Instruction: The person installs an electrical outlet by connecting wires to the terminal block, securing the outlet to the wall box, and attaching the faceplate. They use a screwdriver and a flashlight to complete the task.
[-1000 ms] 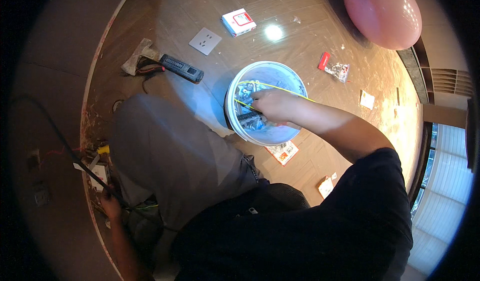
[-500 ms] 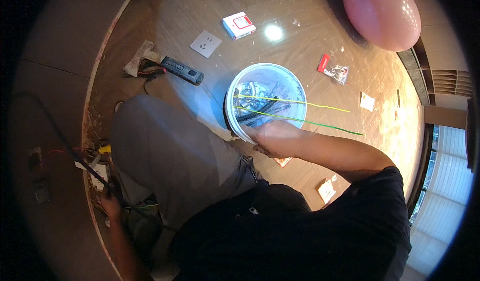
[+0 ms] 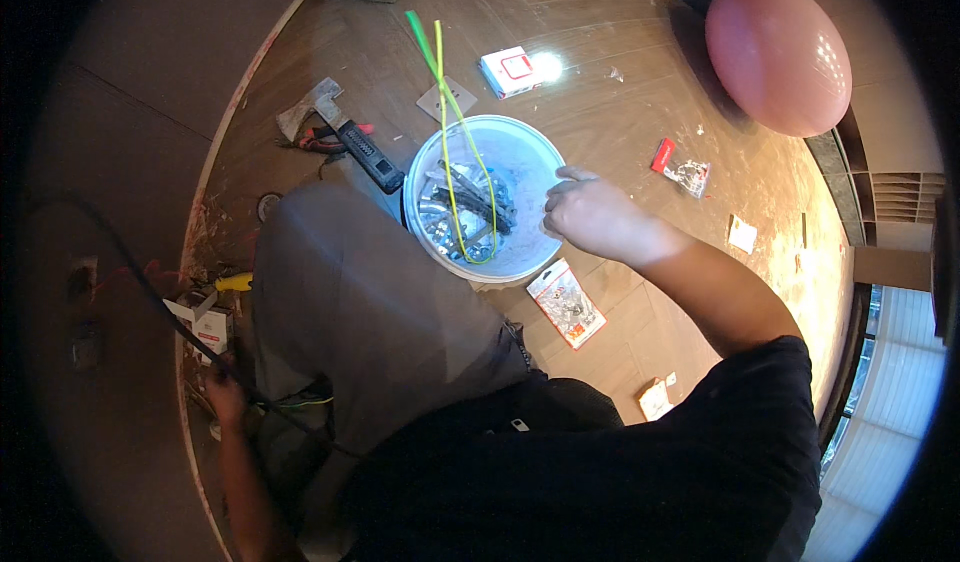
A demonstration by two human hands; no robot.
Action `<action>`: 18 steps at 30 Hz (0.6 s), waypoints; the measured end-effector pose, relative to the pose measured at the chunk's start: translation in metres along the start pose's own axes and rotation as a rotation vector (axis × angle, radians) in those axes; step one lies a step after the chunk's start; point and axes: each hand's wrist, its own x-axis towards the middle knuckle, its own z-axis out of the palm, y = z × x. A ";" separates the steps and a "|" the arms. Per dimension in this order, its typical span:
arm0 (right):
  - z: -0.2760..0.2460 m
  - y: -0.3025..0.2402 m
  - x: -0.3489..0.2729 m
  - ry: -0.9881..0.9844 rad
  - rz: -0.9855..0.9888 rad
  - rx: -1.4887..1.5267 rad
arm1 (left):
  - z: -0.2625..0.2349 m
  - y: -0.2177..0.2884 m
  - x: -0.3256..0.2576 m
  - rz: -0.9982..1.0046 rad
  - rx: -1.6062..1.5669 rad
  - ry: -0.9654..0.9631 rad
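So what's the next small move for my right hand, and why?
Probably lift the yellow-green wire aside with your right hand: its bent loop lies across the loose metal parts in the white bucket, and the hand is right at the rim.

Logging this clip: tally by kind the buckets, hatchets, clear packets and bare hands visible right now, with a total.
Buckets: 1, the white bucket
Hatchets: 1, the black-handled hatchet
Clear packets: 2, the red-topped packet and the red-edged packet
Bare hands: 2, left hand and right hand
Total: 6
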 end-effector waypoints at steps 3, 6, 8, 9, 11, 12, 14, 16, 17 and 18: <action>-0.012 0.000 0.014 -0.113 0.090 0.098 | 0.001 -0.004 0.003 0.020 0.023 0.014; -0.017 -0.007 0.040 -0.168 0.267 0.278 | 0.002 0.002 0.005 -0.121 -0.086 0.096; -0.013 -0.016 0.058 -0.304 0.284 0.302 | 0.003 0.009 0.005 -0.101 0.030 0.079; -0.009 -0.021 0.063 -0.374 0.326 0.386 | 0.003 0.011 0.002 -0.143 -0.003 0.108; -0.002 -0.023 0.068 -0.550 0.234 0.238 | 0.002 0.011 -0.001 0.000 0.052 0.073; 0.002 -0.022 0.068 -0.624 0.178 0.169 | 0.001 0.010 -0.004 0.111 -0.022 0.052; 0.008 -0.014 0.066 -0.732 0.193 -0.024 | -0.001 0.005 -0.002 -0.076 -0.030 0.120; 0.013 0.000 0.057 -0.739 0.141 -0.271 | -0.001 -0.002 -0.001 -0.122 -0.064 0.136; 0.017 0.008 0.055 -0.716 0.226 -0.176 | 0.001 -0.004 0.001 -0.099 -0.059 0.122; 0.022 0.016 0.054 -0.697 0.316 -0.088 | 0.003 -0.004 0.002 -0.137 -0.114 0.128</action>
